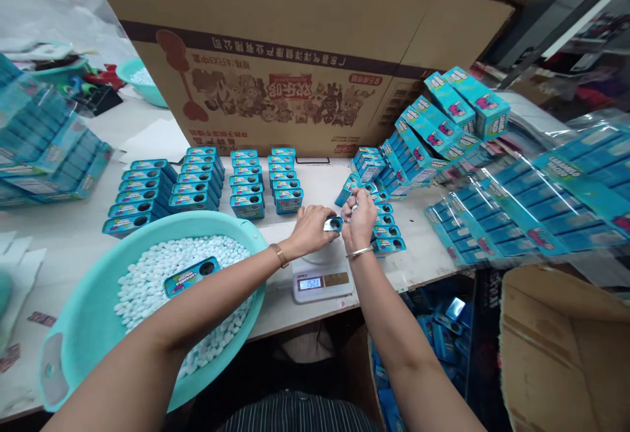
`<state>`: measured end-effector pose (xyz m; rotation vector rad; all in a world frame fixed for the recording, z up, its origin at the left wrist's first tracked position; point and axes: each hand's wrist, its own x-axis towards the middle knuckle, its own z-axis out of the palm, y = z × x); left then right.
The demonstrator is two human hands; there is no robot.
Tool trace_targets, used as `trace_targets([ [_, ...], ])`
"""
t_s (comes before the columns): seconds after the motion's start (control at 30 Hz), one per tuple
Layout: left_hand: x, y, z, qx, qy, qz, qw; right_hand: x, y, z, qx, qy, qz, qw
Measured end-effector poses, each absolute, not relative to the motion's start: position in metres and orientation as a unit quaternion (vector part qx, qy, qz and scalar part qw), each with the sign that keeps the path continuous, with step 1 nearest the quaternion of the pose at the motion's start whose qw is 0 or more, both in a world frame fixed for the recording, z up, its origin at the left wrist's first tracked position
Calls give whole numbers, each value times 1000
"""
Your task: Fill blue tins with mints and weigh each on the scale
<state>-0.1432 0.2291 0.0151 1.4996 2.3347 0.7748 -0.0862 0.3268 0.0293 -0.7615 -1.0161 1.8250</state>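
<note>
From here I see the left hand (310,230) clamped on a tin (328,224) over the scale (323,284), and the right hand (361,217) curled around white pellets (354,207). The tin sits between the hands, the long axis of its top running crosswise, its dark hole (336,224) at the end nearer the right hand (whether tin and hand touch, I can't tell).
</note>
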Motion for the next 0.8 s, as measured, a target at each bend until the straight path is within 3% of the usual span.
trace_targets([
  [0.57, -143, 229, 16, 519, 802, 261, 134, -86, 324, 34, -300, -406, 747, 432],
  [0.8, -151, 218, 22, 517, 803, 257, 148, -57, 351, 48, -266, -296, 840, 368],
])
